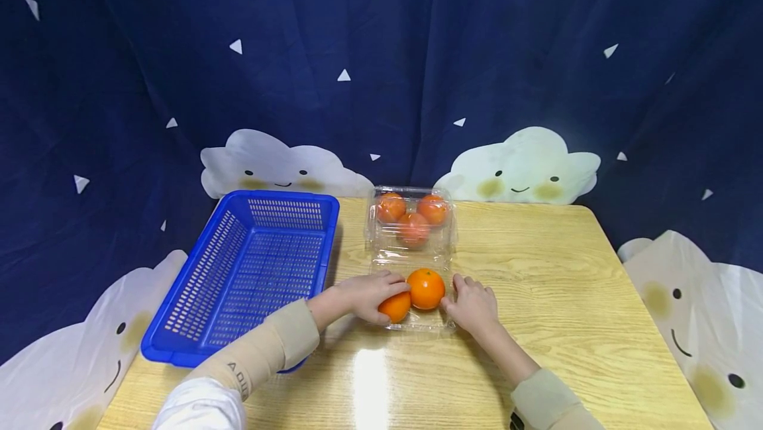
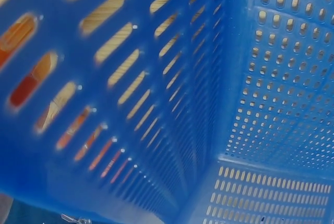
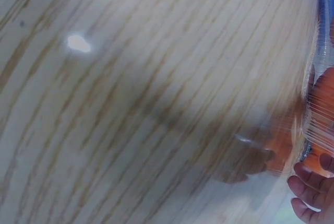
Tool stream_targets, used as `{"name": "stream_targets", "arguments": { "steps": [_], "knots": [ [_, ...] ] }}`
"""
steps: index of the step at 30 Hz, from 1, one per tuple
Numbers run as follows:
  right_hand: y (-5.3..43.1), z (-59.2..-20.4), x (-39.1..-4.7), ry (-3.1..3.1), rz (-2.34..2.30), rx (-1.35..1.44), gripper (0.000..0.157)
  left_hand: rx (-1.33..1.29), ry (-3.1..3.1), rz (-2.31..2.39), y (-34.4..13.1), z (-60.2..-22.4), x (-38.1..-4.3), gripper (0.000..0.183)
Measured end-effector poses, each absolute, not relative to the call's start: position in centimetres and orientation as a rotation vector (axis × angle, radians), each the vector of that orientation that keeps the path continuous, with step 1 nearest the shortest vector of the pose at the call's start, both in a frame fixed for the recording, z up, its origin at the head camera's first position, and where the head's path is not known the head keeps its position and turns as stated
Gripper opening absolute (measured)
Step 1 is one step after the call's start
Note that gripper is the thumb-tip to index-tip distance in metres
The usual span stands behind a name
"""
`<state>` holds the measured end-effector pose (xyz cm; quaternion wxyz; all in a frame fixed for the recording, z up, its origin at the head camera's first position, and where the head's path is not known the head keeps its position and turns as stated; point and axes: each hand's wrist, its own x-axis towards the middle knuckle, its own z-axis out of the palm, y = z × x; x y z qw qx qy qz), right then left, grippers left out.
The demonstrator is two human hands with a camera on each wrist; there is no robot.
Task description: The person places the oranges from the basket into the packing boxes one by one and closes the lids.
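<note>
In the head view my left hand grips an orange from the left, its fingers curled over the top. That orange lies in the front half of an unfolded clear plastic clamshell box. A second orange sits against it on the right. My right hand is at the box's right edge, fingers loosely bent and holding no fruit. The right wrist view shows its fingertips beside the clear wall. Three reddish-orange fruits are in the back half, seen through clear plastic.
A blue perforated plastic basket stands left of the box, close to my left forearm; its inside fills the left wrist view. The wooden table extends to the right. Behind it hangs a dark blue curtain with clouds and triangles.
</note>
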<state>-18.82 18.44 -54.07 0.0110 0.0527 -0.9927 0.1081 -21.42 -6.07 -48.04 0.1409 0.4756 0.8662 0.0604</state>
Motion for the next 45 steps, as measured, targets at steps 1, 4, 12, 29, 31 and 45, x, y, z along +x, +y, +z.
{"name": "stream_targets", "arguments": {
  "steps": [1, 4, 12, 29, 31, 45],
  "knots": [
    [18.4, -54.1, -18.8, -3.097, 0.34, 0.165, 0.043, 1.368, 2.5, 0.175, -6.0, -48.1, -21.4, 0.069],
    [18.4, -54.0, -18.7, -3.096, 0.342, 0.165, 0.044, 1.346, 2.496, 0.176, -6.0, -48.4, -21.5, 0.068],
    [18.4, -54.0, -18.7, -3.09, 0.344, 0.168, 0.043, 1.262, 2.493, 0.168, -5.8, -48.8, -21.5, 0.068],
    [18.6, -54.3, -18.8, -3.083, 0.36, 0.151, 0.041, 1.117, 2.495, 0.197, -5.6, -49.2, -21.4, 0.072],
    [18.6, -54.3, -18.9, -3.083, 0.358, 0.15, 0.039, 1.11, 2.498, 0.184, -5.5, -49.2, -21.4, 0.073],
    [18.5, -54.2, -18.9, -3.088, 0.362, 0.146, 0.04, 1.133, 2.52, 0.17, -5.6, -49.1, -21.3, 0.071]
  ]
}}
